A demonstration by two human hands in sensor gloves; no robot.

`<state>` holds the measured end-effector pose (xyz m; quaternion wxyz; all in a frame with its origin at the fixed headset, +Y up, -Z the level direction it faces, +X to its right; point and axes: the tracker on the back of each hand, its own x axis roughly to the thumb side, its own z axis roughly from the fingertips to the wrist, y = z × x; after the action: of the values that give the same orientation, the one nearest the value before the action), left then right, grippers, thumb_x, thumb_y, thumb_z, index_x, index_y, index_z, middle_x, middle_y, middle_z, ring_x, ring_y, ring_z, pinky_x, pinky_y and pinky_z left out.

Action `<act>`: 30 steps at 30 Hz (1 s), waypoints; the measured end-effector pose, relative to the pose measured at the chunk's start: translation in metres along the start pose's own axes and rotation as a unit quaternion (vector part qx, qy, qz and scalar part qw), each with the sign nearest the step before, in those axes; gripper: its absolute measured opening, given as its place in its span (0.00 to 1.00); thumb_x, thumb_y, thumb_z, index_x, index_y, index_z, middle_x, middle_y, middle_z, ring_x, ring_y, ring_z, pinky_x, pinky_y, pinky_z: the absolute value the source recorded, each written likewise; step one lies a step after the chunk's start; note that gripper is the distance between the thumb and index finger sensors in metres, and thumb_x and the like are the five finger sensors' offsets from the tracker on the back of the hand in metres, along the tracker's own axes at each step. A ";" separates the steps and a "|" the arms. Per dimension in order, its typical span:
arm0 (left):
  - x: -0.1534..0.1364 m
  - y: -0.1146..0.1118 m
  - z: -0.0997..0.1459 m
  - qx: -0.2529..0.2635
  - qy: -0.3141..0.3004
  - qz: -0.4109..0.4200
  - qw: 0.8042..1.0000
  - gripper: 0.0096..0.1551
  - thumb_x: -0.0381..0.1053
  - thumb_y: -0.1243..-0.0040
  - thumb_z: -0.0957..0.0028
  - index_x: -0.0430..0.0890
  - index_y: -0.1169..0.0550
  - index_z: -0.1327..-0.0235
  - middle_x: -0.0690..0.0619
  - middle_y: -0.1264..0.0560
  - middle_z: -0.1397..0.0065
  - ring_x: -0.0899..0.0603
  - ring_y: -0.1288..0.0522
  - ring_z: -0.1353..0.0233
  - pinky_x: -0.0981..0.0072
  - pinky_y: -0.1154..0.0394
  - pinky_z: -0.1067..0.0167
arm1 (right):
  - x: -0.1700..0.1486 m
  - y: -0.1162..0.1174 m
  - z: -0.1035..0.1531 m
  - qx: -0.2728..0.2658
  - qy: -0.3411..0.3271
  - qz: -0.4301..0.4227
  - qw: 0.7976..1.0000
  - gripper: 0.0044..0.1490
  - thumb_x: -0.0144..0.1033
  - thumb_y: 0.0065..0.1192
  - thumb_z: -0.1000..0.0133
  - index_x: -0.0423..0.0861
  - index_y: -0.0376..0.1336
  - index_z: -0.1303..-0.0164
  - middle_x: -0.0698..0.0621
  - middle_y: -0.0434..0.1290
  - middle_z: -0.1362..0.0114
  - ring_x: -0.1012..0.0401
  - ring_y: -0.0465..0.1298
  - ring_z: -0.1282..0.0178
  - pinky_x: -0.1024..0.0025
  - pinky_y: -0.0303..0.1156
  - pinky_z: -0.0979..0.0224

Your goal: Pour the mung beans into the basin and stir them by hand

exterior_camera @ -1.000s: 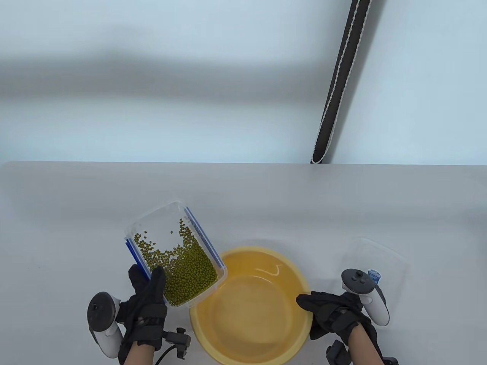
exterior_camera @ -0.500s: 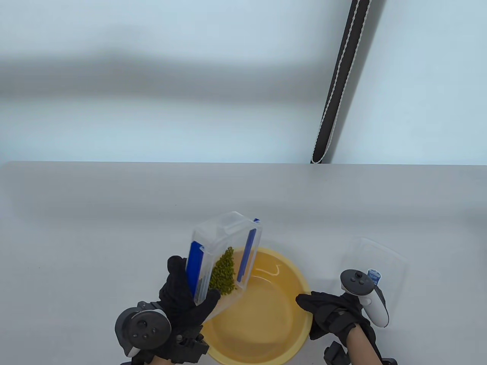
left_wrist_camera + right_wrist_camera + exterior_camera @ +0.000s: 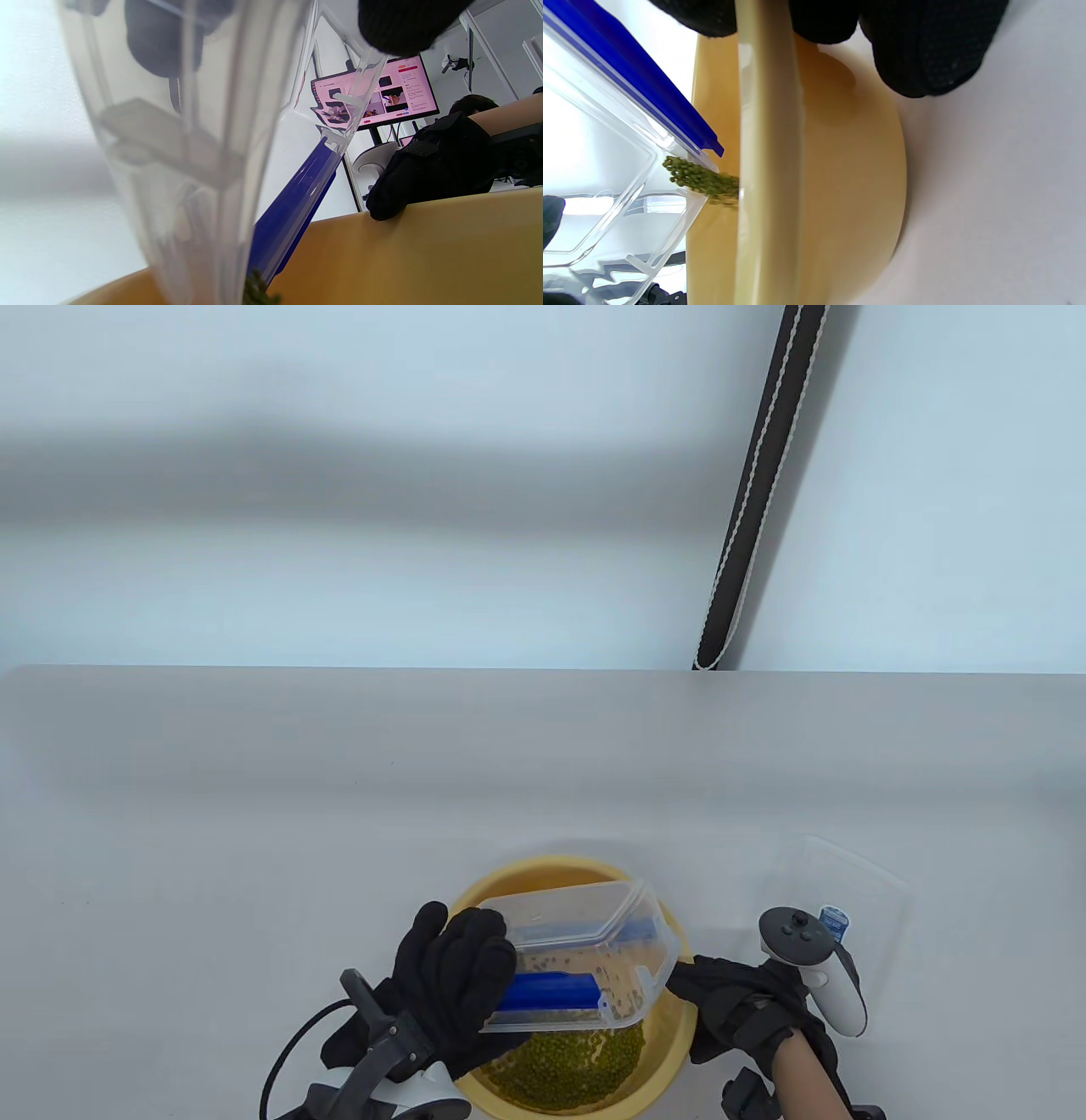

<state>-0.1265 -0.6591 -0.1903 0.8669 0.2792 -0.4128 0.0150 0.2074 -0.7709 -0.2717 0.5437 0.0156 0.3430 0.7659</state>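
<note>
My left hand point(image 3: 454, 976) grips a clear plastic box point(image 3: 585, 963) with blue clasps and holds it tipped over the yellow basin point(image 3: 670, 1056). Green mung beans point(image 3: 564, 1060) lie heaped in the basin's near half. A stream of beans point(image 3: 702, 180) runs from the box's lip point(image 3: 689, 199) into the basin point(image 3: 840, 182). My right hand point(image 3: 721, 997) holds the basin's right rim, fingers curled over the edge point(image 3: 912, 46). In the left wrist view the box wall point(image 3: 191, 148) fills the frame, with the basin wall point(image 3: 403, 258) behind it and my right hand's glove point(image 3: 428, 169) on the rim.
The clear box lid point(image 3: 836, 882) with a small blue label lies on the table right of the basin, behind my right hand's tracker. The grey table point(image 3: 254, 814) runs far back. A dark pole point(image 3: 755, 492) leans behind the table's far edge. A monitor point(image 3: 377, 97) stands in the background.
My left hand has carried the box from the basin's left to above it and tipped it over. The beans have gone from the box into the basin. My right hand has stayed on the rim.
</note>
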 end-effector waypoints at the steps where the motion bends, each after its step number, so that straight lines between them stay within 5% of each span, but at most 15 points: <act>1: 0.000 0.000 0.000 0.003 -0.001 0.003 1.000 0.64 0.70 0.44 0.52 0.37 0.65 0.30 0.29 0.39 0.29 0.30 0.25 0.36 0.27 0.37 0.38 | 0.000 0.000 0.000 0.000 0.000 0.000 1.000 0.32 0.46 0.54 0.38 0.26 0.61 0.50 0.18 0.60 0.37 0.34 0.74 0.46 0.53 0.77 0.51; 8: -0.008 0.000 0.003 0.013 0.024 0.025 0.999 0.64 0.71 0.47 0.51 0.37 0.67 0.31 0.29 0.39 0.29 0.31 0.25 0.36 0.27 0.36 0.38 | 0.000 0.000 0.000 -0.002 0.001 0.003 1.000 0.33 0.46 0.54 0.38 0.26 0.61 0.49 0.18 0.60 0.37 0.34 0.74 0.46 0.53 0.77 0.51; 12: -0.036 -0.004 0.016 0.048 0.144 0.153 0.976 0.64 0.71 0.49 0.49 0.35 0.68 0.31 0.28 0.38 0.29 0.31 0.24 0.36 0.27 0.35 0.38 | 0.000 0.000 0.000 -0.004 0.001 0.005 1.000 0.33 0.46 0.54 0.38 0.26 0.61 0.49 0.18 0.60 0.37 0.34 0.74 0.46 0.53 0.77 0.51; 14: -0.056 -0.007 0.029 0.089 0.218 0.247 0.940 0.64 0.71 0.50 0.48 0.34 0.69 0.32 0.27 0.39 0.29 0.30 0.24 0.36 0.26 0.36 0.39 | 0.000 0.000 0.000 -0.005 0.002 0.006 1.000 0.33 0.46 0.54 0.38 0.26 0.61 0.49 0.18 0.60 0.37 0.34 0.74 0.46 0.53 0.77 0.51; 17: -0.089 -0.017 0.063 0.176 0.338 0.378 0.844 0.63 0.71 0.56 0.44 0.32 0.73 0.35 0.25 0.40 0.30 0.29 0.25 0.36 0.27 0.35 0.41 | 0.000 0.000 0.000 -0.005 0.002 0.007 1.000 0.33 0.47 0.54 0.38 0.26 0.61 0.49 0.18 0.60 0.37 0.34 0.74 0.46 0.53 0.77 0.51; 22: -0.117 -0.044 0.119 0.264 0.518 0.515 0.629 0.60 0.66 0.62 0.38 0.29 0.79 0.44 0.17 0.48 0.33 0.23 0.30 0.37 0.25 0.37 0.44 | 0.000 0.000 0.000 -0.003 0.004 0.005 1.000 0.33 0.47 0.53 0.38 0.26 0.61 0.49 0.18 0.60 0.37 0.35 0.74 0.46 0.54 0.77 0.52; 24: -0.123 -0.053 0.137 0.248 0.576 0.524 0.576 0.60 0.65 0.62 0.38 0.28 0.81 0.48 0.14 0.51 0.34 0.21 0.31 0.37 0.24 0.38 0.45 | 0.000 0.000 0.000 -0.003 0.004 0.006 1.000 0.33 0.47 0.53 0.38 0.26 0.61 0.49 0.18 0.60 0.37 0.34 0.74 0.46 0.54 0.77 0.52; 26: -0.128 -0.062 0.152 0.225 0.618 0.512 0.552 0.60 0.64 0.61 0.37 0.27 0.81 0.48 0.13 0.50 0.35 0.20 0.31 0.39 0.24 0.38 0.46 | 0.000 0.000 0.000 -0.003 0.004 0.006 1.000 0.33 0.47 0.53 0.38 0.26 0.61 0.49 0.18 0.60 0.37 0.34 0.74 0.46 0.54 0.77 0.52; 30: -0.132 -0.071 0.159 0.156 0.657 0.485 0.556 0.59 0.63 0.59 0.37 0.28 0.80 0.46 0.12 0.49 0.36 0.20 0.30 0.40 0.23 0.38 0.48 | 0.000 0.000 0.000 -0.004 0.005 0.006 1.000 0.34 0.47 0.53 0.38 0.26 0.61 0.49 0.18 0.60 0.37 0.34 0.74 0.46 0.54 0.77 0.52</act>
<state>-0.3080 -0.7707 -0.2393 0.7017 0.0805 0.2068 0.6771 0.2071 -0.7705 -0.2712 0.5373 0.0120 0.3427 0.7705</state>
